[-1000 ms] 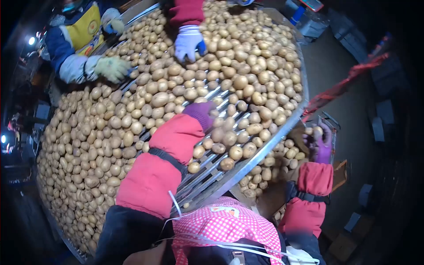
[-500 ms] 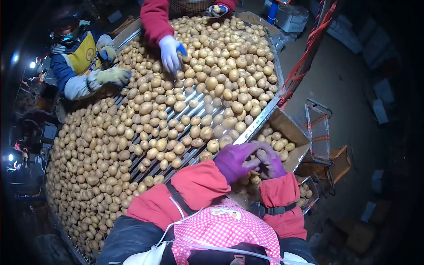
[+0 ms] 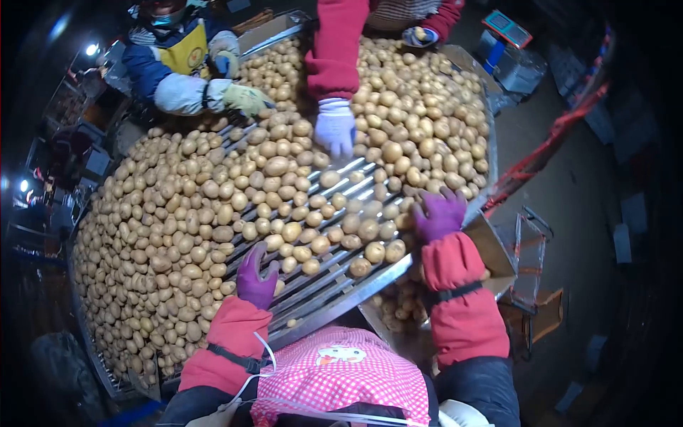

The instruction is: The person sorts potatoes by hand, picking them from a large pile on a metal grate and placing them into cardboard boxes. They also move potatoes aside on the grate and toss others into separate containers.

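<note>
Purple-gloved left hand [image 3: 256, 274] lay palm down on potatoes [image 3: 178, 235] at the near edge of the table [image 3: 320, 302], fingers together and pointing far; I could not tell if it gripped one. The oval potatoes lay every way across rollers running near-left to far-right. Right hand [image 3: 439, 213], by the right rim, spread open fingers over them, gripping nothing. Farther off, a white glove [image 3: 335, 128] and a green glove [image 3: 247, 99] touched the heap.

Dim, fisheye-warped, dark vignetted edges
</note>
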Demonstrator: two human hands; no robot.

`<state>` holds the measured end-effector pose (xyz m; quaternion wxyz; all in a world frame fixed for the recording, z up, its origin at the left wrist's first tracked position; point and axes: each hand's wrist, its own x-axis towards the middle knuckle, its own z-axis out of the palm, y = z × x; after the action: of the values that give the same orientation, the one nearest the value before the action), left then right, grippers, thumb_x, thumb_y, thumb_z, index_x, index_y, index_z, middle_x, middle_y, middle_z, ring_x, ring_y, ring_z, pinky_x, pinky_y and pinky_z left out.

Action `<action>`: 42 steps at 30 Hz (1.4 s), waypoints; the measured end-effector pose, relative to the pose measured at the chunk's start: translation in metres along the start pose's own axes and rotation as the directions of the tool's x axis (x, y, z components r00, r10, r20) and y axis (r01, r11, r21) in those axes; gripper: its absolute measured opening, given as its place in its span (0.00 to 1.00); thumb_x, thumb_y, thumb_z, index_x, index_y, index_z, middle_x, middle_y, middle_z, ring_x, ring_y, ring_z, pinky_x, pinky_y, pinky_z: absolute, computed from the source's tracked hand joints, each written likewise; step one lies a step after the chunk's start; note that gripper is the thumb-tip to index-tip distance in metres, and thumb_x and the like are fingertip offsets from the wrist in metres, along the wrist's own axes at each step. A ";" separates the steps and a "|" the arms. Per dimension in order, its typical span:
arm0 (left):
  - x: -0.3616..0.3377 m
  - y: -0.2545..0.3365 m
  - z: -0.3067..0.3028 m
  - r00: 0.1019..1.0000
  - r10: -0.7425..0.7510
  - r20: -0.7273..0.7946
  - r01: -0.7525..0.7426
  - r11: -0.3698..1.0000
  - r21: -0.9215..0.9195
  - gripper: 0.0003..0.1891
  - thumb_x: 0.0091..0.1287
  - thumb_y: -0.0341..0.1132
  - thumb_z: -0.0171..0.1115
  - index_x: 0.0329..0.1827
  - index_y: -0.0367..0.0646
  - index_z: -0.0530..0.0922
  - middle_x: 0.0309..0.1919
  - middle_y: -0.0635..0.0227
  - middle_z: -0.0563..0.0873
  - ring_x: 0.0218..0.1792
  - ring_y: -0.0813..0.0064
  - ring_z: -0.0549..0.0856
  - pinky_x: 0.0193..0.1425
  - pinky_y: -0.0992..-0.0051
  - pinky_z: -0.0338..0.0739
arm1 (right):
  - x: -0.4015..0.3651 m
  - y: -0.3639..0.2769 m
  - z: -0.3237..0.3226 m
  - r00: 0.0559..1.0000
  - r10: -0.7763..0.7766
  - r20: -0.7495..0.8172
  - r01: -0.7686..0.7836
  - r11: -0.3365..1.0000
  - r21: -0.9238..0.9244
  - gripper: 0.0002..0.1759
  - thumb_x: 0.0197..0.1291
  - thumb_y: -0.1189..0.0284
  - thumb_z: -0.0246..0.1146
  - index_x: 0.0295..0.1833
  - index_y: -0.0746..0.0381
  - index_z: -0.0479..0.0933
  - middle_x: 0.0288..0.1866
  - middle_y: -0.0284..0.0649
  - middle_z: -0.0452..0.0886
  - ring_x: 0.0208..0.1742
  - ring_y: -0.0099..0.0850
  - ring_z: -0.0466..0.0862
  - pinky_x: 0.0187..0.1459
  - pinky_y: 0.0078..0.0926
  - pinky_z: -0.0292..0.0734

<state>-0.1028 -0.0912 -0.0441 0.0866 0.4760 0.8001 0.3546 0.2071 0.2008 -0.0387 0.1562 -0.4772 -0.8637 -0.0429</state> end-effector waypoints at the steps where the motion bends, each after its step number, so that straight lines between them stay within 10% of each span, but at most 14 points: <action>1: 0.003 -0.003 -0.007 1.000 -0.010 -0.020 0.011 1.000 0.005 0.26 0.62 0.32 0.69 0.64 0.36 0.77 0.54 0.49 0.84 0.54 0.52 0.85 0.60 0.61 0.80 | 0.018 -0.014 0.013 0.995 0.005 0.101 0.006 0.993 -0.115 0.17 0.64 0.52 0.60 0.53 0.45 0.83 0.54 0.40 0.83 0.64 0.40 0.77 0.71 0.55 0.56; 5: 0.008 -0.013 -0.016 0.998 -0.038 -0.057 0.038 0.999 0.008 0.25 0.61 0.31 0.70 0.62 0.36 0.77 0.54 0.49 0.84 0.53 0.51 0.86 0.58 0.60 0.81 | 0.076 -0.036 0.053 0.852 0.233 0.469 -0.080 0.943 -0.323 0.22 0.73 0.51 0.48 0.55 0.47 0.83 0.55 0.42 0.83 0.61 0.40 0.80 0.70 0.52 0.58; 15: 0.027 -0.046 -0.011 0.989 -0.148 -0.027 0.143 0.981 -0.128 0.27 0.60 0.32 0.71 0.64 0.38 0.76 0.59 0.48 0.82 0.57 0.53 0.84 0.62 0.60 0.79 | 0.089 -0.044 0.029 0.695 0.303 0.652 -0.156 0.949 -0.274 0.18 0.68 0.54 0.55 0.59 0.41 0.80 0.56 0.44 0.85 0.61 0.45 0.83 0.66 0.54 0.64; 24: 0.143 -0.056 -0.018 0.992 -0.091 0.085 0.079 0.988 0.135 0.44 0.57 0.45 0.75 0.76 0.44 0.63 0.73 0.48 0.69 0.67 0.50 0.77 0.68 0.58 0.75 | 0.074 -0.042 0.045 0.853 0.169 0.495 -0.082 0.978 -0.193 0.18 0.50 0.58 0.69 0.48 0.47 0.82 0.43 0.42 0.88 0.50 0.46 0.85 0.58 0.49 0.71; 30: 0.229 -0.039 -0.015 0.792 -0.493 0.359 0.222 0.781 0.583 0.64 0.48 0.65 0.76 0.83 0.50 0.47 0.75 0.41 0.64 0.73 0.50 0.71 0.73 0.55 0.70 | 0.076 -0.050 0.024 0.818 0.196 0.541 -0.177 0.980 -0.087 0.21 0.49 0.58 0.71 0.50 0.50 0.81 0.45 0.40 0.88 0.52 0.44 0.83 0.63 0.51 0.66; 32: 0.245 -0.031 -0.011 0.751 -0.551 0.364 0.219 0.728 0.650 0.68 0.45 0.68 0.77 0.84 0.51 0.44 0.76 0.40 0.61 0.74 0.49 0.69 0.74 0.54 0.68 | 0.069 -0.050 0.007 0.877 0.166 0.450 -0.210 0.976 0.049 0.23 0.48 0.58 0.71 0.51 0.51 0.81 0.45 0.40 0.87 0.53 0.44 0.82 0.64 0.52 0.65; 34: 0.251 -0.041 0.000 0.782 -0.506 0.363 0.197 0.754 0.626 0.73 0.41 0.71 0.76 0.84 0.49 0.43 0.77 0.42 0.60 0.76 0.48 0.66 0.77 0.55 0.65 | 0.033 -0.039 0.005 0.985 0.014 -0.174 0.020 0.982 0.189 0.24 0.45 0.65 0.72 0.50 0.58 0.82 0.40 0.42 0.86 0.46 0.47 0.82 0.55 0.47 0.73; 38: 0.259 -0.044 0.037 0.905 -0.337 0.260 0.164 0.840 0.518 0.73 0.38 0.67 0.81 0.83 0.44 0.47 0.77 0.44 0.61 0.77 0.48 0.65 0.79 0.56 0.62 | -0.040 -0.028 0.034 0.896 0.426 -0.125 -0.245 0.709 0.661 0.24 0.54 0.74 0.70 0.58 0.65 0.79 0.45 0.50 0.84 0.49 0.47 0.85 0.55 0.41 0.79; 41: 0.277 -0.056 0.074 0.965 -0.176 0.192 0.123 0.958 0.260 0.69 0.37 0.61 0.84 0.82 0.46 0.53 0.73 0.46 0.66 0.73 0.48 0.69 0.76 0.56 0.67 | -0.024 -0.050 0.023 0.892 0.354 -0.283 -0.169 0.840 0.516 0.24 0.54 0.74 0.69 0.58 0.65 0.80 0.50 0.49 0.84 0.51 0.46 0.84 0.55 0.39 0.79; 42: 0.282 -0.041 0.076 0.956 -0.187 0.228 0.129 0.960 0.249 0.67 0.38 0.61 0.83 0.81 0.47 0.55 0.72 0.46 0.67 0.73 0.48 0.70 0.75 0.55 0.68 | -0.009 -0.051 0.016 0.905 0.062 -0.420 0.075 0.950 0.304 0.24 0.52 0.75 0.69 0.57 0.64 0.80 0.50 0.48 0.84 0.51 0.46 0.84 0.56 0.40 0.78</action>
<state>-0.2453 0.1661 -0.0705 0.1583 0.4577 0.8544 0.1881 0.1645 0.1696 -0.0527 0.4136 -0.4227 -0.8064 -0.0087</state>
